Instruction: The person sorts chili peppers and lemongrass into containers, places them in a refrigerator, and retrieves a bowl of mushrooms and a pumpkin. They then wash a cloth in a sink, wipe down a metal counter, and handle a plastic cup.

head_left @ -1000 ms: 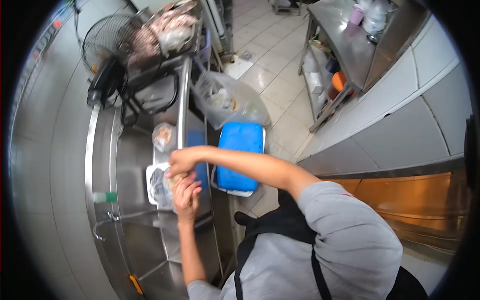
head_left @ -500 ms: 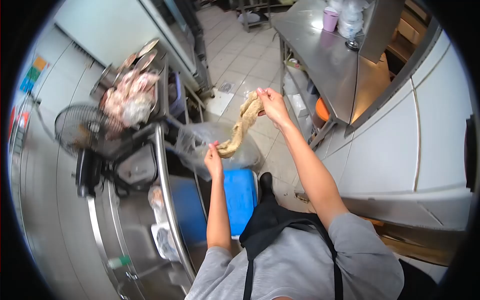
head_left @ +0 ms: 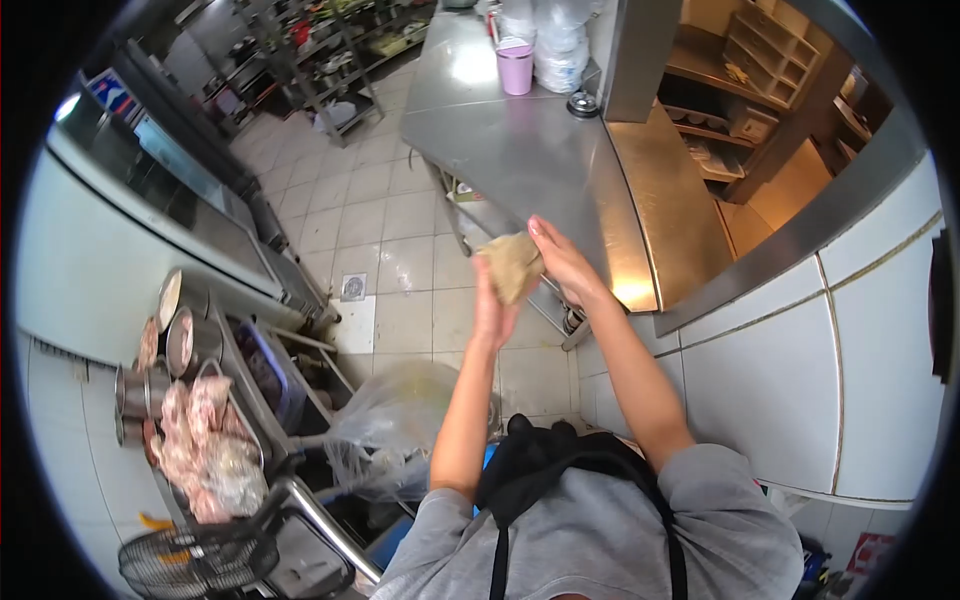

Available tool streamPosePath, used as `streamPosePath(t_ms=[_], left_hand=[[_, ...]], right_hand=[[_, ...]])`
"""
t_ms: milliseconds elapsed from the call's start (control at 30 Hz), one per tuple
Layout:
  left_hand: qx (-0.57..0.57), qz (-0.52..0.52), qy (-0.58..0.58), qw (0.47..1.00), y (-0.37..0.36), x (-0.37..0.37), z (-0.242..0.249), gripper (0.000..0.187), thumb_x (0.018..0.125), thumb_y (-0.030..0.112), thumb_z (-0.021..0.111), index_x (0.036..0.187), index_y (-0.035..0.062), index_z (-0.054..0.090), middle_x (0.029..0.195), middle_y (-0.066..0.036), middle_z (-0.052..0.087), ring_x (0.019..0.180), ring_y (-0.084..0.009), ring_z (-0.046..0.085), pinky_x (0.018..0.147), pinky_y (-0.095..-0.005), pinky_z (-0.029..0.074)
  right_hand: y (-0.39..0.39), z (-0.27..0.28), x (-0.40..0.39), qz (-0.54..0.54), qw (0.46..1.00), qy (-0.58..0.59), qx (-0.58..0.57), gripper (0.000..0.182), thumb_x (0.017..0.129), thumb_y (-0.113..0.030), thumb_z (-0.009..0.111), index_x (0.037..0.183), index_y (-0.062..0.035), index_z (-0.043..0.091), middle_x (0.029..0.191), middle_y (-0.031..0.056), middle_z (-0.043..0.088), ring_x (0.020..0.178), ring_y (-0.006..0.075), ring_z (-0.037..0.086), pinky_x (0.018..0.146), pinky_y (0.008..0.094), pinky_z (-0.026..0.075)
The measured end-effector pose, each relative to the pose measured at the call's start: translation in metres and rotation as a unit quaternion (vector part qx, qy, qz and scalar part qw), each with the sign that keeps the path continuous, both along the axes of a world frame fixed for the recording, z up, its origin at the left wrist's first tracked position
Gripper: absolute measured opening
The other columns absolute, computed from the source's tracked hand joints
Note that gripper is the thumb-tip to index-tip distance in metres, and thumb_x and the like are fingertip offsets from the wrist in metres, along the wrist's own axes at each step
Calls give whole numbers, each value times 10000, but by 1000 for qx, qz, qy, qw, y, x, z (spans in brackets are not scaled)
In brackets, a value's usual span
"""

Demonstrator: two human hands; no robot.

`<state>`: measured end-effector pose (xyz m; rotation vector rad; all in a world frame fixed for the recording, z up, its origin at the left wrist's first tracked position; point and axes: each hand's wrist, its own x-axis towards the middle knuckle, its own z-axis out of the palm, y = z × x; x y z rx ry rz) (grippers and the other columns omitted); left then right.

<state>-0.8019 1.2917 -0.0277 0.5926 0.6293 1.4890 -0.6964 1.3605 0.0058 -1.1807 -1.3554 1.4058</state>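
A tan, crumpled cloth [head_left: 512, 266] is bunched up between my two hands, in front of the metal counter's near corner. My left hand [head_left: 492, 308] presses against its left side, slightly blurred. On the other side my right hand [head_left: 563, 262] touches the cloth's right edge, its fingers pointing up and close together. Below my hands, a clear plastic bag [head_left: 400, 420] hangs open near the floor beside the sink edge.
A steel counter [head_left: 500, 140] bears a pink cup [head_left: 515, 68] and stacked plastic-wrapped containers [head_left: 562, 50]. Raw meat [head_left: 205, 440] fills a tray at the lower left, near metal pots [head_left: 190, 340] and a black fan [head_left: 195, 560]. A shelf rack stands at the back.
The view has turned towards the right-hand counter. The cloth, earlier stretched lengthwise between my hands above the plastic bag, is now bunched, and my hands have come close together.
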Motion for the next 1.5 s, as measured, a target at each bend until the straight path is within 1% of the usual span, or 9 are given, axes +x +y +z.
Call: streamPosePath(t_ms=[167, 433, 533, 700, 1000, 1233, 1367, 1433, 1500], left_hand=[[37, -138, 299, 944, 57, 31, 22, 739, 859, 596, 194, 1343, 38, 212, 1334, -156, 321, 1222, -275, 336, 1005, -393, 277], [-66, -209, 356, 908, 80, -84, -43, 661, 892, 539, 207, 1307, 38, 323, 1270, -177, 420, 1213, -272, 360, 987, -367, 284], [-192, -138, 369, 899, 50, -153, -87, 636, 897, 525, 218, 1320, 58, 306, 1290, -169, 398, 1212, -274, 359, 989, -386, 272], [-355, -83, 341, 866, 26, -230, -112, 717, 847, 614, 241, 1313, 76, 325, 1273, -163, 417, 1196, -273, 377, 980, -417, 274], [-229, 7, 383, 895, 172, -302, -35, 676, 872, 554, 277, 1276, 17, 357, 1199, -154, 487, 1122, -241, 450, 931, -365, 348], [-69, -110, 503, 854, 323, -331, -9, 459, 925, 311, 378, 1252, -9, 389, 1195, -143, 498, 1111, -228, 461, 932, -348, 350], [-7, -179, 500, 847, 362, -348, 9, 414, 922, 257, 399, 1231, -18, 415, 1157, -175, 516, 1078, -224, 488, 908, -333, 375], [-16, -177, 540, 823, 365, -381, 1, 400, 920, 238, 404, 1218, -29, 428, 1131, -175, 532, 1079, -220, 491, 901, -330, 377], [-34, -151, 574, 804, 361, -410, -12, 392, 919, 235, 405, 1213, -21, 440, 1123, -169, 538, 1074, -216, 496, 896, -324, 377]], right_hand=[[35, -19, 51, -84, 984, 148, 43, 294, 847, -226, 549, 1049, -12, 546, 1028, 67, 572, 914, 152, 536, 780, 273, 435], [106, -75, 47, -232, 806, -545, -20, 631, 875, -471, 330, 1332, -43, 259, 1394, 212, 166, 1300, 370, 75, 1037, 493, 3], [197, -96, 30, -249, 756, -601, 72, 656, 877, -494, 269, 1346, -39, 218, 1417, 197, 80, 1303, 379, 18, 1030, 518, 3], [349, -109, -71, -121, 780, -582, 197, 631, 878, -471, 262, 1324, -25, 268, 1399, 177, 177, 1313, 298, 86, 1055, 452, 13], [230, -75, -142, 127, 812, -423, 382, 422, 820, -294, 469, 1209, -131, 467, 1337, 83, 341, 1224, 277, 305, 1020, 451, 175], [324, -92, -257, -18, 817, -448, 364, 357, 797, -267, 484, 1143, -198, 537, 1313, 93, 373, 1229, 290, 307, 993, 475, 237], [319, -96, -152, -273, 855, -408, 168, 368, 797, -270, 487, 1143, -150, 524, 1220, 101, 471, 1170, 272, 393, 978, 407, 294], [285, -127, -47, -396, 653, -628, 150, 411, 793, -291, 503, 1148, -84, 500, 1221, 127, 459, 1158, 286, 387, 961, 406, 294], [215, -101, 28, -447, 616, -649, -8, 534, 825, -396, 439, 1269, -103, 396, 1367, 129, 276, 1259, 263, 237, 1001, 435, 211]])
